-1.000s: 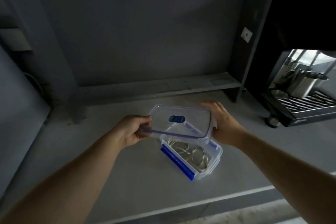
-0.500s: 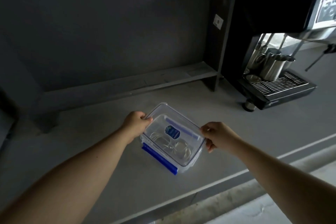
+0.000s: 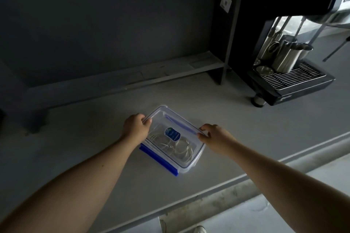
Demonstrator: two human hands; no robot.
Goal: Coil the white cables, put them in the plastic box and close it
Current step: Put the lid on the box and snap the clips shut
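Lid (image 3: 171, 119) seated on plastic box (image 3: 186, 166), long axis 11-to-5 o'clock; left hand (image 3: 135, 127) and right hand (image 3: 214, 138) fingers pinch opposite lid edges, blue latch (image 3: 158, 161) unclipped at 7 o'clock.

the plastic box (image 3: 186, 166) is see-through and sits flat on the grey counter (image 3: 94, 149), turned at a slant. its clear lid (image 3: 161, 119) lies on top, with a blue sticker (image 3: 172, 134) in the middle. a blue clip (image 3: 158, 159) sticks out along the near long side. the white cables (image 3: 178, 147) lie inside in round loops, seen through the lid.
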